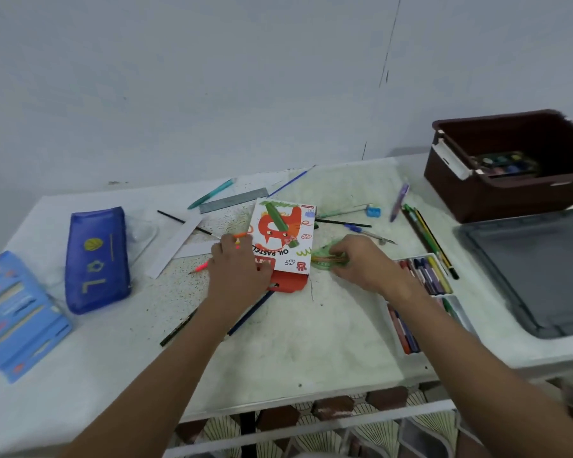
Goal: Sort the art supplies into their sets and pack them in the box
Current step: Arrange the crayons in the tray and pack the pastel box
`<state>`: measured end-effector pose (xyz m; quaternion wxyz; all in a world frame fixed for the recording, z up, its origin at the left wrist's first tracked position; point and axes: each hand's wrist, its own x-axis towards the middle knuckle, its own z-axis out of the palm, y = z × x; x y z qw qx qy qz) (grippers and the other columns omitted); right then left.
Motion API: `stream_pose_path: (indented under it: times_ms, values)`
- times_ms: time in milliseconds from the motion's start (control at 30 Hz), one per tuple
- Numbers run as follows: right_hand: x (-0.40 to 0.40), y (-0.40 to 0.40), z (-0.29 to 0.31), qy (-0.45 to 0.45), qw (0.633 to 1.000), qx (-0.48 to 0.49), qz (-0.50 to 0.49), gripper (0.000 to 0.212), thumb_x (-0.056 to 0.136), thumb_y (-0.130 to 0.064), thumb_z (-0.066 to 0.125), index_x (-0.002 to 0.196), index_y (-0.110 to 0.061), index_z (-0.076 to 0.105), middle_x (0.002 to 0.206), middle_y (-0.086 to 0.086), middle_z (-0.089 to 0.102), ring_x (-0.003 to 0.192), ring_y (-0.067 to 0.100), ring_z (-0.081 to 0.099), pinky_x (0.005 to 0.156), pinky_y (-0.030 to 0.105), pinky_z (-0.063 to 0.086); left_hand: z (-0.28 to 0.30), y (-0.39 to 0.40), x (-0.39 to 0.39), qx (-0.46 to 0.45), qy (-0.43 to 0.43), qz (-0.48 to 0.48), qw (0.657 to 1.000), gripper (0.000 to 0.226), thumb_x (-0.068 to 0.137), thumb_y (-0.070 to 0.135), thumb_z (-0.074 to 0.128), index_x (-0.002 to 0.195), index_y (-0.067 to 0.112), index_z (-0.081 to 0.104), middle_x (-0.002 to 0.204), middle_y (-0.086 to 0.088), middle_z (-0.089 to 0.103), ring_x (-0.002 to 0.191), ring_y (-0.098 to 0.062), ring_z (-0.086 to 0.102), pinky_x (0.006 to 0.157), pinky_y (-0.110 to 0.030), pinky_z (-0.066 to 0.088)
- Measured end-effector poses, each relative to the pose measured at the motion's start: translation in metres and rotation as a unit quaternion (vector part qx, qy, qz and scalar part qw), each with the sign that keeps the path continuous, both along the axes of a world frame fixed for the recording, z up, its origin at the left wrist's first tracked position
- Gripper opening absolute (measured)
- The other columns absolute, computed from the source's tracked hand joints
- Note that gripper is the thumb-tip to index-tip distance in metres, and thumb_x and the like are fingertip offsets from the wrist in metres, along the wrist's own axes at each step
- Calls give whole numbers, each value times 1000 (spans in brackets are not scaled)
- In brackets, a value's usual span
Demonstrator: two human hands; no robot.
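An oil pastel box [283,238], white and red, lies in the middle of the table. My left hand [237,271] rests on its near left corner and grips an orange-pink pencil [237,239]. My right hand [361,262] lies just right of the box and pinches a pencil over a green clear protractor [325,256]. A white tray of pastels [425,276] sits to the right. The dark brown box [497,193] stands at the far right with a paint set [506,161] inside.
A blue pencil case [95,259] and a blue card pack [14,312] lie at the left. Pens, pencils, a steel ruler [234,200], a blue sharpener [373,211] and a compass [371,233] are scattered behind the pastel box. A grey lid [536,269] lies right.
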<state>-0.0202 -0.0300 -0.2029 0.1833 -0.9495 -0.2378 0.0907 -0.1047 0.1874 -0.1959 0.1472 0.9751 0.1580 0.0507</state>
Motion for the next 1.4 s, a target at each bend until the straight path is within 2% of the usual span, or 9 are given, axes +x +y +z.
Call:
stream_pose_path:
  times_ms: [100,233,400,600,767,933,1133,1267,1400]
  values:
    - [0,2,3,-23,999,-36,13,18,87,-18,62,100,-10,72,95,11,63,89,26,59,77,35,49,-4,-14,7,4,-39,-116,992,62,88,49,54,141,20,41,150,-14,28,140,-33,23,111,-48,25]
    - [1,2,3,-32,999,-32,19,18,90,-16,57,95,-7,73,90,13,61,86,27,58,72,34,46,-15,-31,21,4,-28,-215,976,65,83,57,46,130,14,56,139,-19,46,132,-39,39,103,-57,38]
    - [-12,-24,12,-67,997,40,-7,19,90,-15,59,100,-6,73,90,14,63,84,27,58,74,31,43,-28,-44,22,7,-41,-202,978,63,85,53,41,128,11,59,137,-16,51,132,-36,40,107,-53,31]
    - [-65,-85,21,-59,988,110,-95,10,87,-20,67,93,-15,75,80,2,61,70,12,53,65,24,39,-40,-52,18,41,-60,-184,980,59,88,48,38,133,14,53,142,-15,48,136,-35,36,112,-51,27]
    - [-104,-138,25,-37,972,110,-207,16,85,-25,71,99,-17,75,82,-4,64,70,4,58,66,18,48,-45,-53,17,70,-76,-181,978,55,91,43,42,136,14,51,143,-16,46,136,-35,35,113,-52,27]
    - [-120,-156,25,-21,961,85,-261,17,85,-26,71,93,-13,76,81,-2,66,67,3,58,59,11,39,-48,-53,18,74,-75,-179,978,56,92,43,40,139,14,48,147,-16,42,138,-35,32,114,-52,24]
    - [-118,-157,15,-30,950,64,-304,17,86,-17,69,100,-10,75,78,-3,61,64,-2,52,61,14,36,-49,-54,17,66,-81,-176,979,58,91,44,36,138,13,48,146,-16,41,139,-36,31,115,-53,24]
    - [-116,-158,12,-35,949,59,-307,18,85,-17,69,102,-10,75,82,0,66,62,-3,51,59,9,33,-50,-53,17,66,-80,-179,978,56,92,43,37,140,14,46,149,-15,39,140,-35,29,116,-52,21]
    - [-117,-160,11,-44,951,64,-300,19,86,-21,70,100,-10,75,88,5,70,63,0,52,64,15,37,-50,-53,17,63,-78,-178,979,56,93,44,38,140,15,45,149,-14,38,141,-35,28,117,-52,20]
